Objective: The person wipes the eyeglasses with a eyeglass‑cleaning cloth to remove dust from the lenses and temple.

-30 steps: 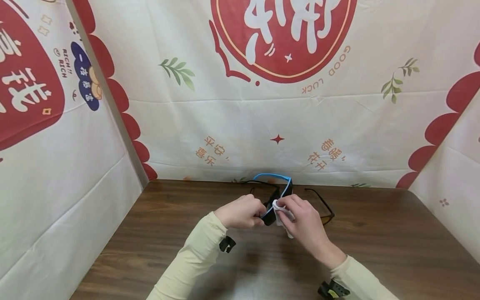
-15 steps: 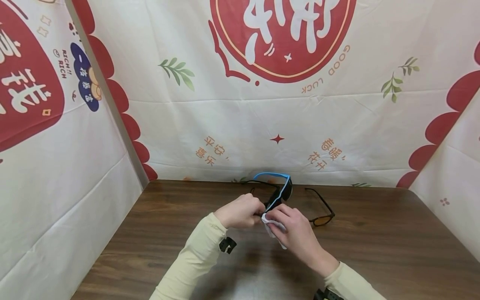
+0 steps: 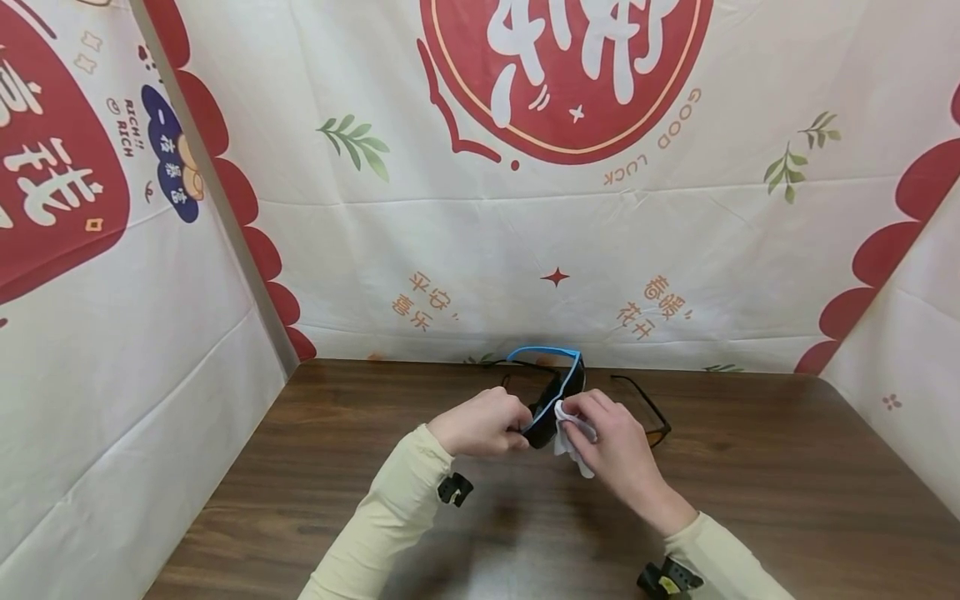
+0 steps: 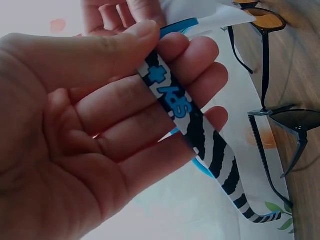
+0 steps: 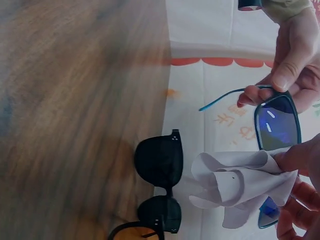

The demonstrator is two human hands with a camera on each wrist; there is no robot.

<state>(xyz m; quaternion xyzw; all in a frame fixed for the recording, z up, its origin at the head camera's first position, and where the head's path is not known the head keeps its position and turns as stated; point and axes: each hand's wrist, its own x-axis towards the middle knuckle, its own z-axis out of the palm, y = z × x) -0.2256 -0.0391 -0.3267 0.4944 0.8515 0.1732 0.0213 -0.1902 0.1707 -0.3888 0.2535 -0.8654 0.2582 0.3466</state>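
Observation:
My left hand (image 3: pixel 483 423) holds a pair of sunglasses (image 3: pixel 573 382) above the table. Thumb and fingers pinch one black-and-white striped temple (image 4: pixel 192 130) near its hinge, as the left wrist view shows. The inner side of the frame is blue, and the lenses (image 5: pixel 276 125) look dark blue. In my right hand (image 3: pixel 615 446) a pale cloth (image 5: pixel 240 180) is pinched between thumb and fingers. It lies over the middle of the sunglasses in the right wrist view, covering part of the lenses.
Dark sunglasses (image 5: pixel 159 162) lie on the wooden table (image 3: pixel 750 467) behind the hands. Beside them are black-framed glasses with orange lenses (image 4: pixel 267 20), partly behind the right hand in the head view. A printed cloth backdrop (image 3: pixel 480 242) rises at the table's far edge.
My right hand with the cloth went down-left along the sunglasses towards the left hand, then back up-right. The left hand stayed nearly still, keeping its hold.

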